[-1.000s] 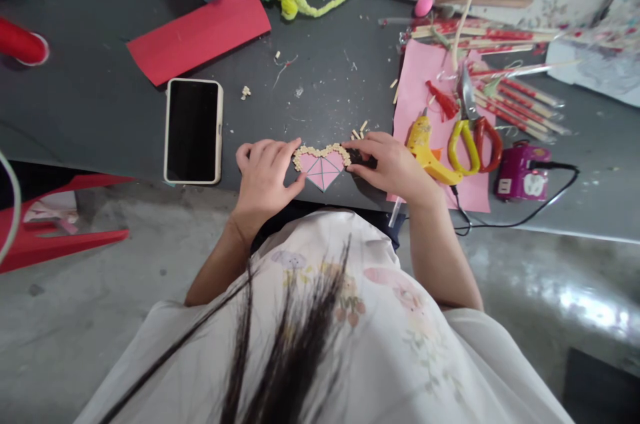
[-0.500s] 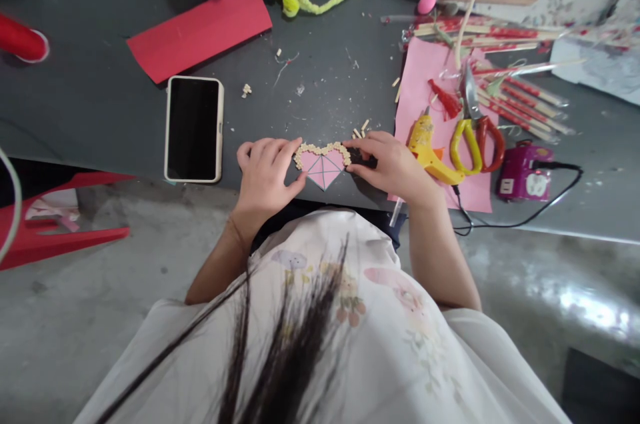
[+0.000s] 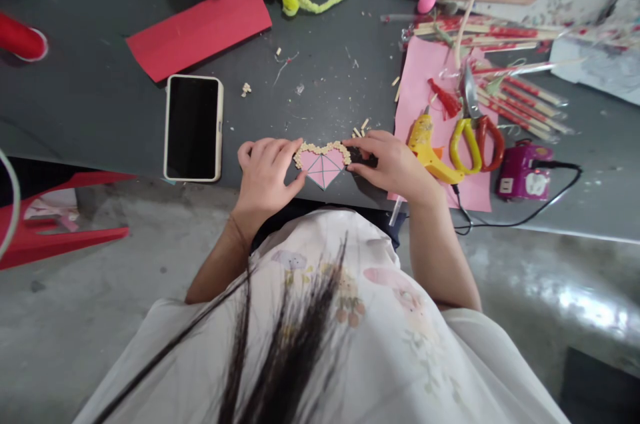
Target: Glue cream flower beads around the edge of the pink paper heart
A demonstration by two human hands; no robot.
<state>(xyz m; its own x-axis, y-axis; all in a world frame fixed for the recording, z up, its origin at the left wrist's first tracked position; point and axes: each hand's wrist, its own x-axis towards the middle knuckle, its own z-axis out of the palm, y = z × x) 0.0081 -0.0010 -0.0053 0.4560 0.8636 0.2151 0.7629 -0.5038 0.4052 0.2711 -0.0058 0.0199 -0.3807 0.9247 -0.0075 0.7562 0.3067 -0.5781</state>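
A pink paper heart (image 3: 324,169) with dark crossing lines lies near the table's front edge. Small pale wooden pieces (image 3: 323,148) line its rounded top and sides, while its lower point is bare. My left hand (image 3: 267,171) grips the heart's left edge between thumb and forefinger. On the opposite edge, my right hand (image 3: 385,163) holds it the same way, thumb below and forefinger above. Just beyond my right fingers lie a few loose stick pieces (image 3: 361,129).
A phone (image 3: 194,128) and red card (image 3: 200,31) lie to the left. At right, a yellow glue gun (image 3: 425,147) and scissors (image 3: 471,124) rest on pink paper (image 3: 417,77), beside a purple box (image 3: 524,172) with a cable. Wrapped chopsticks (image 3: 525,101) lie behind.
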